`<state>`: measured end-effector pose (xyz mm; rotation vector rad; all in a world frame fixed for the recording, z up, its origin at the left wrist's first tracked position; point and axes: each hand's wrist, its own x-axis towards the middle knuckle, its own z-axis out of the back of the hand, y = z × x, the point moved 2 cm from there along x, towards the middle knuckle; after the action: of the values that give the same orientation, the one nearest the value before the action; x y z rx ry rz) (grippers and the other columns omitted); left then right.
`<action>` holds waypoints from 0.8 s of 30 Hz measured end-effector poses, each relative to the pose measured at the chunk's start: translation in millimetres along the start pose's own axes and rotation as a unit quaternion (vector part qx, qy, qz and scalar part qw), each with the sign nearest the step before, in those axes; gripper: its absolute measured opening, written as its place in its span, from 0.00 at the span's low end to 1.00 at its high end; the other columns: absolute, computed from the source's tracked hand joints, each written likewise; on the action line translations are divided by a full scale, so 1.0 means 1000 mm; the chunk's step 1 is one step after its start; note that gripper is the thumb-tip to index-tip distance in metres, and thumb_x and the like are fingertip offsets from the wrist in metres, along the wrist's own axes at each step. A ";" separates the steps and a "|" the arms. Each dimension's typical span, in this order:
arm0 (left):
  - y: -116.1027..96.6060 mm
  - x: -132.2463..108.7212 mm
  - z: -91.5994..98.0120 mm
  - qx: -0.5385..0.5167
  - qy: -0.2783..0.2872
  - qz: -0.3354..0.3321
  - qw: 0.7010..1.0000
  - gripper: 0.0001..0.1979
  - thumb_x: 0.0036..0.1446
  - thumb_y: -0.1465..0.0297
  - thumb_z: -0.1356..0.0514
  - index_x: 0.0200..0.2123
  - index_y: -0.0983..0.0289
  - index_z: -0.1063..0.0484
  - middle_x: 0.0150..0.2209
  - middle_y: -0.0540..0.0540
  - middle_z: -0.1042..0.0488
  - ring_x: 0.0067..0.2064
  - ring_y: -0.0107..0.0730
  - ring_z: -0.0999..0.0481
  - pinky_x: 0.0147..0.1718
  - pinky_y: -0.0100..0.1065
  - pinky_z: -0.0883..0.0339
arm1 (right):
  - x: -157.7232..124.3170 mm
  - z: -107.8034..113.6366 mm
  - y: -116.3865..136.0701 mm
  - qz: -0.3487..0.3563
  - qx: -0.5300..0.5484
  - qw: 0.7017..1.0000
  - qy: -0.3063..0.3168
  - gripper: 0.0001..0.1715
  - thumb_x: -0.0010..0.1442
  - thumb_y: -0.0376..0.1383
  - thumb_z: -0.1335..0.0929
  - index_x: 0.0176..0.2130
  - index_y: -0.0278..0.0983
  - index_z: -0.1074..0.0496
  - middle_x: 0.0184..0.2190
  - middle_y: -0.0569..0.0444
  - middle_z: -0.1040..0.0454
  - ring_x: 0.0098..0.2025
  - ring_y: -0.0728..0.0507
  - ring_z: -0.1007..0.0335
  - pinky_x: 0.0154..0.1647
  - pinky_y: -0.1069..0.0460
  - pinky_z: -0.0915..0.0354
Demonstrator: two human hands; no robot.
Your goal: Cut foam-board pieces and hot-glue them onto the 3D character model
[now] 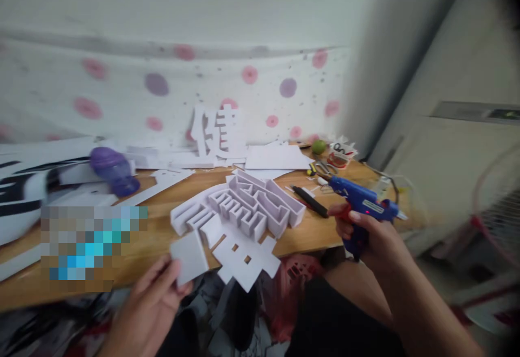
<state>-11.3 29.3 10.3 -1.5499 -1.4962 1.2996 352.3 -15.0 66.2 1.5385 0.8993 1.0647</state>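
Note:
A small white foam board piece (189,257) is pinched between the thumb and fingers of my left hand (160,281), in front of the table edge. My right hand (368,232) is wrapped round the handle of a blue glue gun (361,200), whose nozzle points left and away from me; a small red light glows on its side. Between the hands lies a white foam letter (252,211) with raised walls on its back. Its flat, wall-less part (247,259) reaches over the table's front edge.
A finished-looking white character (221,132) stands against the polka-dot wall covering. White sheets (276,156) and a purple bottle (116,170) lie on the wooden table (162,194). A black-handled cutter (311,201) sits near the glue gun. Behind it are a green fruit (319,147) and a tub with scissors (341,154).

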 end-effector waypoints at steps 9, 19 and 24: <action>0.010 -0.008 -0.002 -0.061 0.070 0.023 0.995 0.11 0.43 0.66 0.30 0.28 0.63 0.28 0.27 0.49 0.32 0.25 0.22 0.38 0.21 0.26 0.39 | -0.037 -0.102 -0.023 -0.181 0.066 0.955 0.227 0.16 0.48 0.45 0.27 0.33 0.36 0.26 0.26 0.55 0.29 0.25 0.50 0.35 0.24 0.55 0.40; 0.024 -0.005 0.005 0.116 0.101 -0.023 0.988 0.13 0.49 0.60 0.37 0.27 0.64 0.30 0.23 0.49 0.34 0.24 0.24 0.38 0.23 0.27 0.42 | -0.053 -0.102 -0.035 -0.145 -0.036 0.960 0.237 0.19 0.52 0.50 0.30 0.31 0.36 0.27 0.22 0.53 0.30 0.27 0.46 0.34 0.28 0.52 0.36; -0.013 0.021 -0.007 0.391 0.017 -0.255 0.884 0.12 0.55 0.62 0.44 0.26 0.63 0.33 0.22 0.47 0.36 0.26 0.26 0.36 0.26 0.27 0.41 | -0.050 -0.099 -0.036 -0.170 -0.033 0.961 0.217 0.19 0.50 0.49 0.29 0.30 0.36 0.29 0.21 0.53 0.30 0.25 0.45 0.32 0.24 0.53 0.36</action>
<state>-12.3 53.1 20.0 -0.5975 -1.0338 1.2958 241.8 -22.5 31.5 1.0560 1.3573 1.1806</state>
